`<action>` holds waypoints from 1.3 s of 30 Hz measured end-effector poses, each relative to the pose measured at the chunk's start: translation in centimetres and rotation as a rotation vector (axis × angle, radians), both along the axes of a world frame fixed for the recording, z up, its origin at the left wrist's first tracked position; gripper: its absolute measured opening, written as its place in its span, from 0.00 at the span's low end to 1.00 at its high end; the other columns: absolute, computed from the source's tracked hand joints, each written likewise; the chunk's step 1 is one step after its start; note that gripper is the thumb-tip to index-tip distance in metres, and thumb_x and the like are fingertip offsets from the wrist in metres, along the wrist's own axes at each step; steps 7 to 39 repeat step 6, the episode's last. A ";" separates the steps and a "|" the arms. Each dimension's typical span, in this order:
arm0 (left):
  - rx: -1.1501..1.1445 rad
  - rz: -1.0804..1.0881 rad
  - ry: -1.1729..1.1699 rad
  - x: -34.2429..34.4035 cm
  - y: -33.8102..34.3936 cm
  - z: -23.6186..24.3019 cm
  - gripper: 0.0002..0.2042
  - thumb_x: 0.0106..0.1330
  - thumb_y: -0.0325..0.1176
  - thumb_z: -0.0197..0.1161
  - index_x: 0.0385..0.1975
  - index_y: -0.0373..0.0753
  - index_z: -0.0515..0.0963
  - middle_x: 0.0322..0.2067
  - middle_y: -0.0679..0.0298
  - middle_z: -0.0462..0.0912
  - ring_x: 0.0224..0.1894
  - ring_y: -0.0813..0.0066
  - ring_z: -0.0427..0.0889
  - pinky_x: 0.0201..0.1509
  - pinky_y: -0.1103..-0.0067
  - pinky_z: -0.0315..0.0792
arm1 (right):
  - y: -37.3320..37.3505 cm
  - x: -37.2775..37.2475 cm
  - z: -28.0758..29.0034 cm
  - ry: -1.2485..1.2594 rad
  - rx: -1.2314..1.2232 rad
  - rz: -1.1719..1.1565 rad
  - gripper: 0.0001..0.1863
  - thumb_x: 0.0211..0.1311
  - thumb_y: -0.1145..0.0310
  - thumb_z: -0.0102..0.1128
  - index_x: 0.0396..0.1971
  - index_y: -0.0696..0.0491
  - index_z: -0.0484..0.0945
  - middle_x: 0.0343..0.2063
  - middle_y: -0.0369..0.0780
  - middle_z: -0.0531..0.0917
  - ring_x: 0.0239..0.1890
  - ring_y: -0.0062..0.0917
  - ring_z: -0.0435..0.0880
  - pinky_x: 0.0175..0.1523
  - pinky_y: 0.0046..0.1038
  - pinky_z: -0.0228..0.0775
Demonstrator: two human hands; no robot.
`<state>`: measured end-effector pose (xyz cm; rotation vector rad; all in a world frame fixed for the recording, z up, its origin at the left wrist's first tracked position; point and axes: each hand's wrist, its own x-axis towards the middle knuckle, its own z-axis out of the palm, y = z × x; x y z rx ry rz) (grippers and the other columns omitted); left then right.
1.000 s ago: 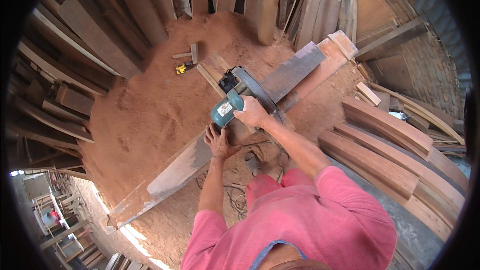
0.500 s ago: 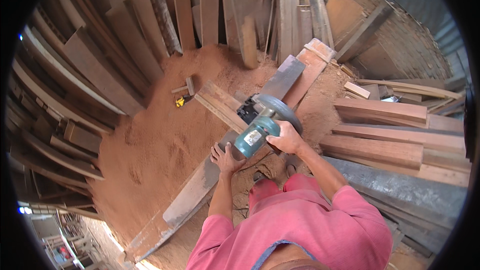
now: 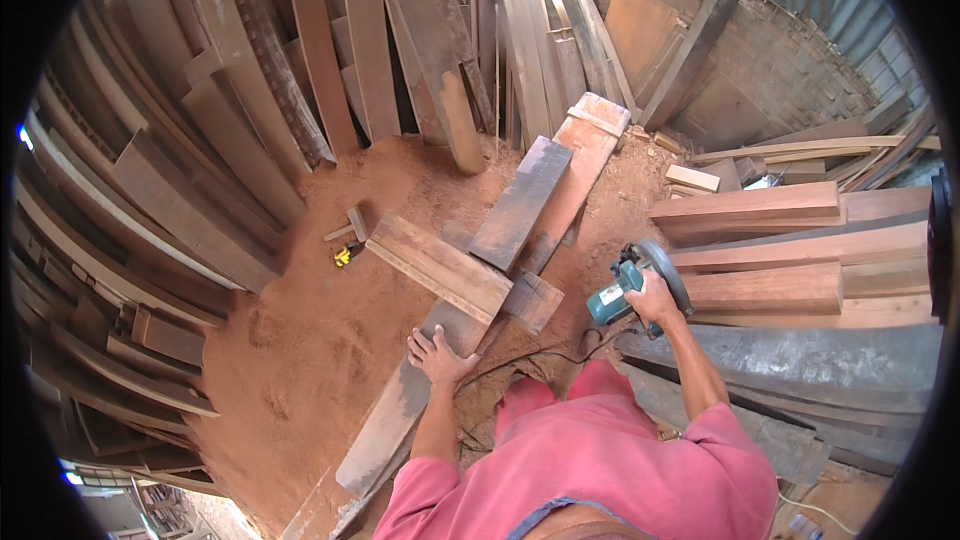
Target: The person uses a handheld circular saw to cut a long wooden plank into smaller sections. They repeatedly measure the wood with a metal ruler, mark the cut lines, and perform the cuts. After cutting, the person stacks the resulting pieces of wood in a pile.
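My right hand [image 3: 652, 298] is wrapped round the handle of a teal circular saw [image 3: 610, 304], held off to the right of the boards. Fingers spread, my left hand [image 3: 440, 356] lies flat on a grey-brown plank [image 3: 392, 420] that slants toward the lower left. A shorter reddish-brown board [image 3: 445, 265] lies crosswise at that plank's upper end. Beyond it, a dark-faced board [image 3: 524, 202] rests along a long dusty support plank [image 3: 590, 145]. A small wood block [image 3: 534, 302] sits beside the crosswise board's right end.
Reddish sawdust [image 3: 290, 380] covers the ground. A yellow tape measure [image 3: 343, 256] lies there by a small wooden square [image 3: 352, 226]. Tall boards [image 3: 200, 180] lean around the left and back. Stacked timber [image 3: 760, 290] stands close at right. The saw's cord [image 3: 530, 355] trails near my legs.
The circular saw has moved right, away from the boards, in my right hand. The crosswise board and small block are now uncovered. My left hand still lies on the plank.
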<state>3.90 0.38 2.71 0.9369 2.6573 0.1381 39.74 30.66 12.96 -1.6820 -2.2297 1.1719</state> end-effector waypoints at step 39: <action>0.096 -0.131 0.258 0.0 -1.4 -3.8 0.62 0.40 0.60 0.78 0.78 0.46 0.52 0.78 0.35 0.44 0.79 0.31 0.43 0.76 0.36 0.39 | 6.5 2.9 -11.1 -0.309 -0.105 0.093 0.25 0.52 0.66 0.64 0.50 0.63 0.80 0.47 0.63 0.85 0.56 0.52 0.85 0.61 0.46 0.74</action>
